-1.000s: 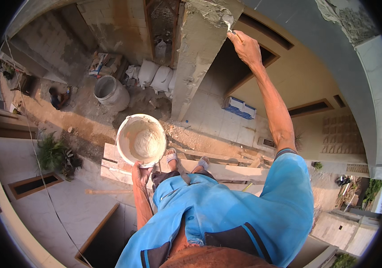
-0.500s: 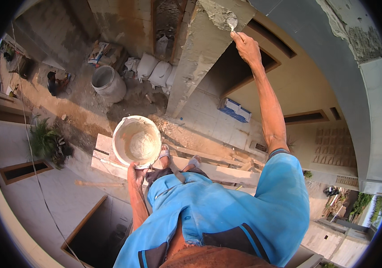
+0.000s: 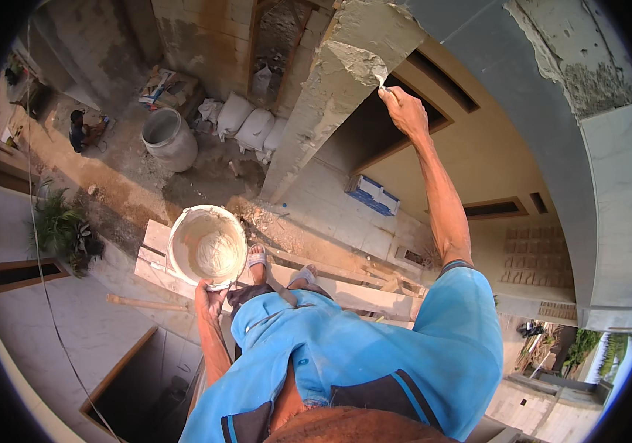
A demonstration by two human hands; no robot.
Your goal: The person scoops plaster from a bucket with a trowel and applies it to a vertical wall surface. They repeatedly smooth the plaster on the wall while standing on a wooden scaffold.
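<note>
Low in the frame, the blue shirt point(image 3: 360, 362) fills the foreground as the person looks straight down past their own body. Left of centre, the left hand point(image 3: 210, 301) grips the near rim of the white bucket point(image 3: 206, 246), fingers curled shut on it and held out level, so the pale mix inside stays put and within reach. Just beyond it, two sandalled feet point(image 3: 280, 267) stand on the wooden planks point(image 3: 330, 284), a perch high above the yard. Up the frame, the right arm stretches full length to the grey concrete column point(image 3: 330, 96); the right hand point(image 3: 404, 111) is closed round a small trowel point(image 3: 381, 83), its blade pressed to a fresh patch of plaster at the column's edge. Far below, upper left, a grey drum point(image 3: 169, 138) sits near stacked white sacks point(image 3: 246, 125), and another person point(image 3: 79, 131) crouches on the ground by the wall.
</note>
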